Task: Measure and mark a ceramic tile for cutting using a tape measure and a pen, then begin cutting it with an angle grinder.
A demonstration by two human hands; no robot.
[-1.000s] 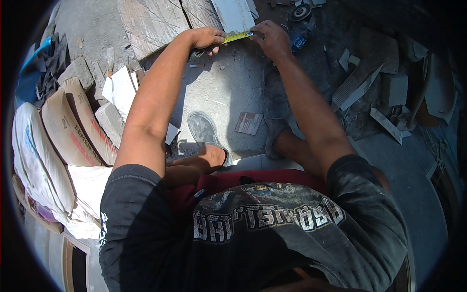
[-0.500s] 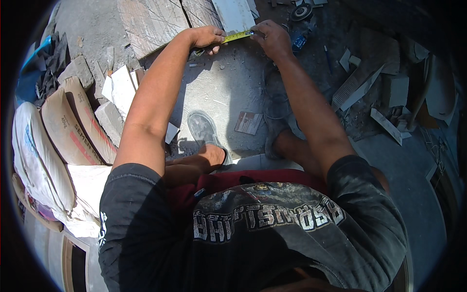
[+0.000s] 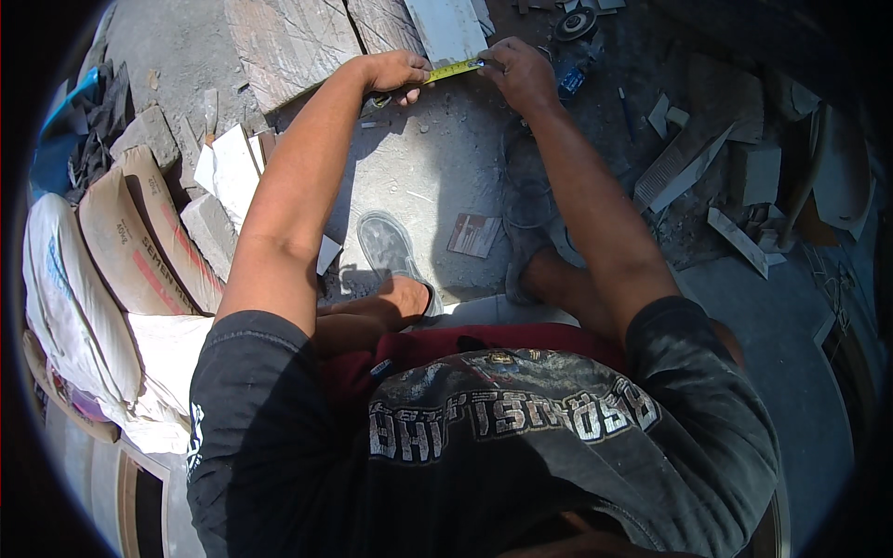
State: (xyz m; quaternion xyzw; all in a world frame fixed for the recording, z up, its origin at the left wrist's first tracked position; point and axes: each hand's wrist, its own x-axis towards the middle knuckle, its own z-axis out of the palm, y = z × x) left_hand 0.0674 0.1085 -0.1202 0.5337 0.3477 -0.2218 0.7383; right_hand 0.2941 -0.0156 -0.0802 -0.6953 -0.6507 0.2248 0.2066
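A yellow tape measure [image 3: 453,70] is stretched between my two hands, across the near end of a pale tile [image 3: 448,30]. My left hand [image 3: 395,72] is closed around the tape's left part, where the case is mostly hidden by the fingers. At the tape's right end my right hand [image 3: 517,73] pinches the tip next to the tile's near right corner. Left of the pale tile lie brown, wood-patterned tiles [image 3: 288,42] with scored lines.
Cement bags [image 3: 126,246] and broken slabs stand at the left. An angle grinder [image 3: 575,24] lies at the far right, with a blue pen-like stick [image 3: 626,113] nearer. Tile offcuts [image 3: 693,167] litter the right side. A small tile piece [image 3: 473,234] rests between my feet.
Almost nothing differs. Both hands keep hold of the tape measure in the same place along the pale tile's near end.
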